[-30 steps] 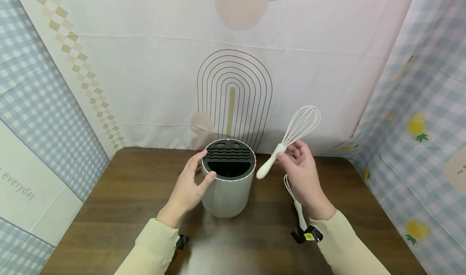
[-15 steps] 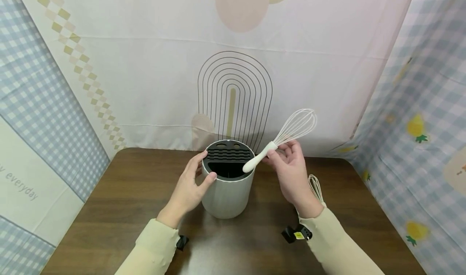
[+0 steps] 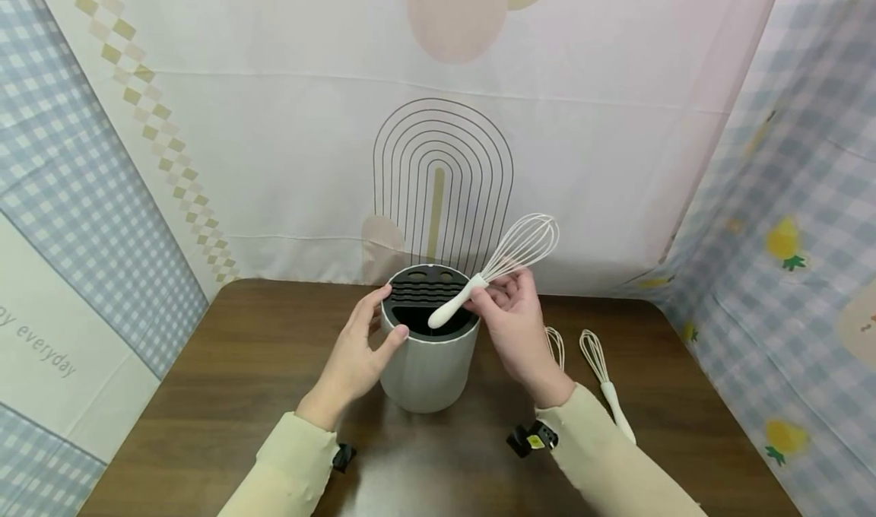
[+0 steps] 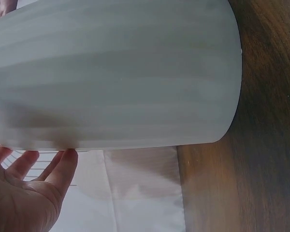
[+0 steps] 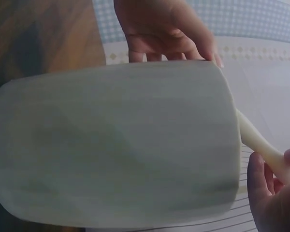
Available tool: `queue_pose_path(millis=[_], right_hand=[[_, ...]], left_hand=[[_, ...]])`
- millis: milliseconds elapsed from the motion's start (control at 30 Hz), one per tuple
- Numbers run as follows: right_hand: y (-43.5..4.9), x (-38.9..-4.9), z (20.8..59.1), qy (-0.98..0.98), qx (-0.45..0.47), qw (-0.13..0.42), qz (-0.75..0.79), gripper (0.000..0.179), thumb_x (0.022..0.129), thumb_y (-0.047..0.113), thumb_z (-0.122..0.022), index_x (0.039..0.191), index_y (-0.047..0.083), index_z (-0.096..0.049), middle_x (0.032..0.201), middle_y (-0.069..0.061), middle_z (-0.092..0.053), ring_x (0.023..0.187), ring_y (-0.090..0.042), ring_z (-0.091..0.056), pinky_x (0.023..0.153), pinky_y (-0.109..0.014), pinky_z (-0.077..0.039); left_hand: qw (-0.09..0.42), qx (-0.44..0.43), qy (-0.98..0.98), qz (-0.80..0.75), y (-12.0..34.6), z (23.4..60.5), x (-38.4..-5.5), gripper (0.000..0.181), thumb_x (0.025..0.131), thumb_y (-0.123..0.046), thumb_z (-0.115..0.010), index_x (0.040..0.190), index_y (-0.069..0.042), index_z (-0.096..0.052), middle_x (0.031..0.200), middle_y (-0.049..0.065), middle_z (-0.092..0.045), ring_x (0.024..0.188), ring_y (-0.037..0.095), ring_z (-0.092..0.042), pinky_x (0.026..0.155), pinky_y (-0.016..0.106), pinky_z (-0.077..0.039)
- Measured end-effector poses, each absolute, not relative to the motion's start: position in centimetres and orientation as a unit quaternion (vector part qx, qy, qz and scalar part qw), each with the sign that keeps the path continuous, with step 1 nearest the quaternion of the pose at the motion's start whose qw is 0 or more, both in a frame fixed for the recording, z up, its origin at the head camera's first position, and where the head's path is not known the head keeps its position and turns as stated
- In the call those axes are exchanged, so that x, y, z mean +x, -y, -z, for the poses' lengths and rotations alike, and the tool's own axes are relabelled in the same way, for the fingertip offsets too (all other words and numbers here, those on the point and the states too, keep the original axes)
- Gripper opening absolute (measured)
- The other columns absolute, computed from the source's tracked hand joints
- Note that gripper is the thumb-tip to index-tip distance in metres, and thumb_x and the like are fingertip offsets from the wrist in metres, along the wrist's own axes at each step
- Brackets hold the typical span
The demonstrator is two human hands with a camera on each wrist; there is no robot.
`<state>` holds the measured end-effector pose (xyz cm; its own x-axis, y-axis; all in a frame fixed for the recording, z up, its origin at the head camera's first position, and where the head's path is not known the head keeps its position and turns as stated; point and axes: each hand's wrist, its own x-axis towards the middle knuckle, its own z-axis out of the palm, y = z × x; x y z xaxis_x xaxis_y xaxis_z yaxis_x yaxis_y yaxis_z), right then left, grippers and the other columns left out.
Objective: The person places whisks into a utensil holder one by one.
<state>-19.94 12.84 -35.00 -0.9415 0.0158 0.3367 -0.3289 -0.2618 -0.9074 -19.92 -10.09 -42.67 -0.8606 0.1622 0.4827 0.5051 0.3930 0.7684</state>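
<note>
White balloon whisk (image 3: 477,281), handle down, over a pale grey cylindrical holder (image 3: 426,376)

Item one: the whisk, thin pale wires on a smooth rounded handle. From my distant station I see the bare right hand (image 3: 516,327) pinching it near the collar, tilted, wires up and to the right. The handle's end stands over the half-round opening of the holder's black slotted insert (image 3: 420,295); whether it dips below the rim, I cannot tell.

Item two: the holder, upright on a dark brown wood-grain table (image 3: 274,365). The bare left hand (image 3: 352,361) grasps its left side, thumb at the near rim, fingers round the far side.

Item three: a second white whisk (image 3: 607,388), lying to the right beside the right forearm. Item four: another pale wire whisk head (image 3: 557,347), partly hidden behind the right wrist.

Handling note, my judgement: the step looks to be lowering the handle through the opening. I would centre the rounded end first, raise the wires toward upright, then lower without scraping the insert. Light, steady pressure from the left should suffice; pushing at the rim could tip the holder.
</note>
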Motion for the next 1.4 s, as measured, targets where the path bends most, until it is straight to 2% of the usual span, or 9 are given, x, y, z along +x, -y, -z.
queue_pose_path(millis=[433,667,867,1233,1400], right_hand=[[-11.7,-20.1,35.7,0.616,0.130,0.118,-0.768,0.048,0.091,-0.006,-0.061,0.130,-0.001,-0.034,0.108,-0.019,-0.052,0.094,-0.027,-0.060,0.081,-0.040,-0.057],[-11.7,-20.1,35.8,0.643,0.154,0.131,-0.739,0.051,0.090,-0.005,-0.062,0.132,-0.003,-0.033,0.112,-0.027,-0.052,0.095,-0.027,-0.060,0.082,-0.039,-0.057],[-11.5,-19.9,35.6,0.696,0.156,0.148,-0.685,0.054,0.088,-0.004,-0.065,0.134,0.000,-0.036,0.108,-0.021,-0.059,0.092,-0.025,-0.061,0.080,-0.030,-0.056],[-10.5,-17.6,33.0,0.778,0.184,0.112,-0.590,0.058,0.088,-0.001,-0.068,0.135,-0.002,-0.034,0.113,-0.026,-0.059,0.100,-0.032,-0.063,0.083,-0.032,-0.056],[-10.2,-17.3,32.7,0.790,0.196,0.104,-0.571,0.063,0.085,-0.001,-0.071,0.137,-0.002,-0.035,0.114,-0.027,-0.059,0.096,-0.036,-0.063,0.083,-0.036,-0.056]], left_hand=[[0.169,-0.206,0.817,0.510,10.1,42.6,-19.9,0.065,0.093,-0.034,-0.065,0.149,-0.019,-0.034,0.148,-0.002,-0.036,0.124,0.020,-0.048,0.102,0.040,-0.045],[0.173,-0.206,0.818,0.508,10.1,42.5,-19.9,0.065,0.093,-0.035,-0.065,0.149,-0.019,-0.035,0.149,-0.003,-0.036,0.126,0.019,-0.045,0.102,0.041,-0.045],[0.177,-0.212,0.818,0.504,10.1,42.7,-20.0,0.065,0.093,-0.034,-0.064,0.148,-0.018,-0.035,0.148,-0.002,-0.036,0.126,0.020,-0.045,0.100,0.040,-0.046],[0.182,-0.214,0.820,0.499,10.1,43.0,-20.1,0.064,0.094,-0.035,-0.064,0.148,-0.018,-0.035,0.148,-0.003,-0.036,0.127,0.018,-0.043,0.099,0.039,-0.047],[0.182,-0.215,0.820,0.498,10.1,43.0,-20.1,0.064,0.094,-0.035,-0.063,0.149,-0.018,-0.034,0.148,-0.002,-0.036,0.127,0.019,-0.044,0.099,0.040,-0.047]])
